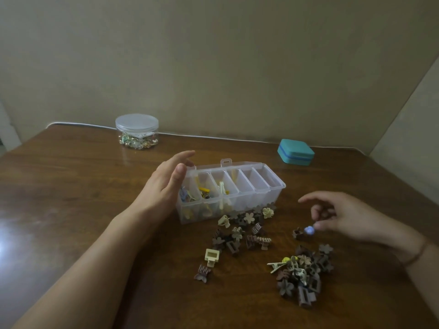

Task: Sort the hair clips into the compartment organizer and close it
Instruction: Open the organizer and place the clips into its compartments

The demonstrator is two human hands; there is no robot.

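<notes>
Left hand (166,184) flat-fingered, grasping nothing, steadying organizer (273,186) at its 9 o'clock end; right hand (342,216) pinches small bluish clip (309,230) at organizer's 4 o'clock, likely for sorting.

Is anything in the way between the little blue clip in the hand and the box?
Nothing visible blocks it. The right hand pinches the blue clip above the table, apart from the open organizer. Loose clips lie along the organizer's front wall, but low on the table, and its right compartments look empty.
</notes>
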